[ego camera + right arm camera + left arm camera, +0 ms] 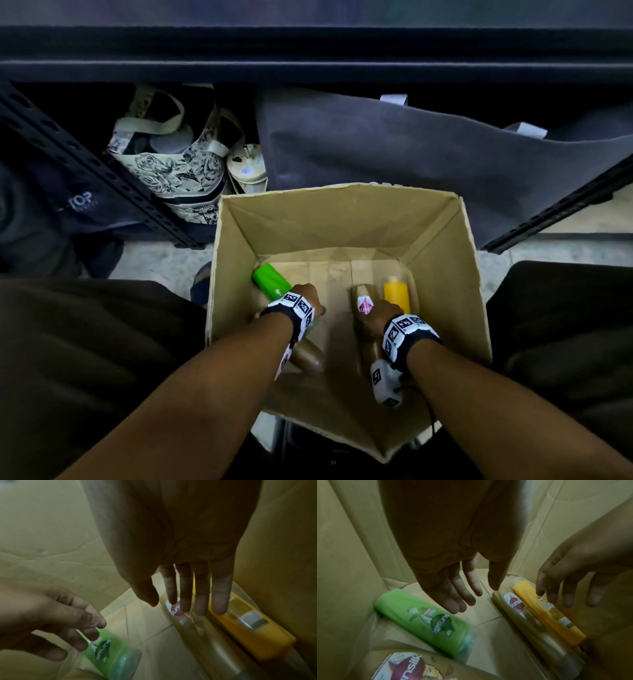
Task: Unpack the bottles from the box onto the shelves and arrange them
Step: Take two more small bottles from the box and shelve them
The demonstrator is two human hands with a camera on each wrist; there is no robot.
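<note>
Both your hands are down inside the box (pixel 442 240), fingers straight and spread, holding nothing. Your left hand (pixel 447 574) hovers just above the green bottle (pixel 423 620), which lies flat below its fingertips; a gold bottle (pixel 406 668) lies nearer your left wrist. Your right hand (pixel 185 563) hangs over a second gold bottle (pixel 205 635) and the yellow bottle (pixel 248 626), lying side by side against the wall beyond your right fingers. Splitting the hands left and right probably lets each lift one bottle at once. The shelf (pixel 308 65) runs beyond both hands, past the box.
</note>
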